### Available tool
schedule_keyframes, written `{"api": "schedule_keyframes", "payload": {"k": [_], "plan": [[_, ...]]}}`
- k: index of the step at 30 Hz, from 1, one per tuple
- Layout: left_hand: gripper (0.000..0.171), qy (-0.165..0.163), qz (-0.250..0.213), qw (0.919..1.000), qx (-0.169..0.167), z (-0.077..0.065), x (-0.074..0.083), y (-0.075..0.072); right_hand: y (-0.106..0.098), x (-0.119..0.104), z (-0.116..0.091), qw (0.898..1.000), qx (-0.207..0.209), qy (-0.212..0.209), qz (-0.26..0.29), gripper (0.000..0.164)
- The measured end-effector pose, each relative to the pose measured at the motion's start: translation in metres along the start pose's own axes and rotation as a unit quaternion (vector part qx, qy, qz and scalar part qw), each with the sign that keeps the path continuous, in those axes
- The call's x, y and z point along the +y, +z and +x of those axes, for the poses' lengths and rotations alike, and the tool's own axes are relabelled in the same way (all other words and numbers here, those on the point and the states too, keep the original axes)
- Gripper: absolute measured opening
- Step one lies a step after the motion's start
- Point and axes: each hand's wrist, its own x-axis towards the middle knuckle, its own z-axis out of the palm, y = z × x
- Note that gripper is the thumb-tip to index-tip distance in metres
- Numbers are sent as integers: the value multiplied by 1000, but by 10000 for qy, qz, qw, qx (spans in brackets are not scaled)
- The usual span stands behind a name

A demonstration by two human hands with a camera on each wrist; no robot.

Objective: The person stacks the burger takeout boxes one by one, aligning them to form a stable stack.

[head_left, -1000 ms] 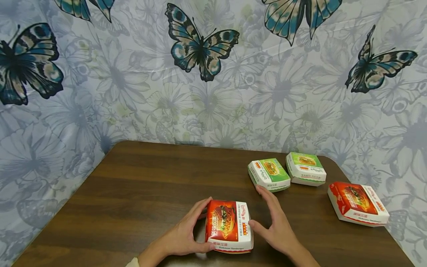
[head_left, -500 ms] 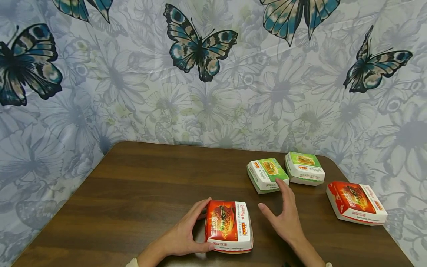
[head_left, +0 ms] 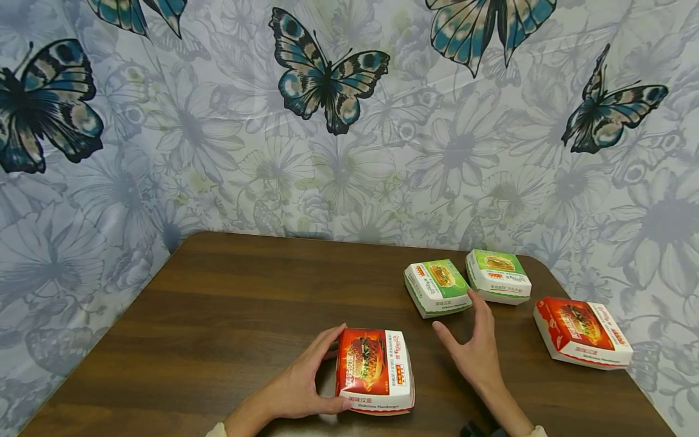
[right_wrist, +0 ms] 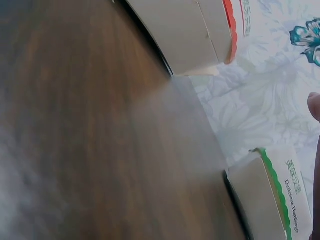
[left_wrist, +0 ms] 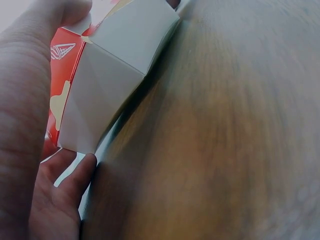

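My left hand (head_left: pixel 295 385) grips the left side of a red and white hamburger box (head_left: pixel 375 370) near the table's front, thumb at the front corner and fingers behind. In the left wrist view, the fingers and thumb lie at the corners of that box (left_wrist: pixel 102 90). My right hand (head_left: pixel 475 358) hovers to the right of it, fingers spread and holding nothing. Its index fingertip overlaps the near right corner of a green and white hamburger box (head_left: pixel 437 288) in the head view; whether it touches cannot be told.
Behind and to the right stands a second green and white box (head_left: pixel 499 278). Another red and white box (head_left: pixel 583 334) sits near the right edge of the brown table (head_left: pixel 218 315). A butterfly-patterned cloth (head_left: pixel 349 176) hangs behind the table.
My right hand has come away from the red box and shifted right, past the front of the nearer green box. My left hand and the red box stay put.
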Motion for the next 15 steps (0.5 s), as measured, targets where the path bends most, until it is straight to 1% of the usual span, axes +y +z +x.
{"api": "schedule_keyframes", "payload": {"k": [8,15], "plan": [[107,59,-40,10000,9,0,-1,0,-1,5,7,9993,95,328,-134,99],[109,102,59,9999,24,0,-1,1,0,7,13,9963,-134,819,-233,107]]}}
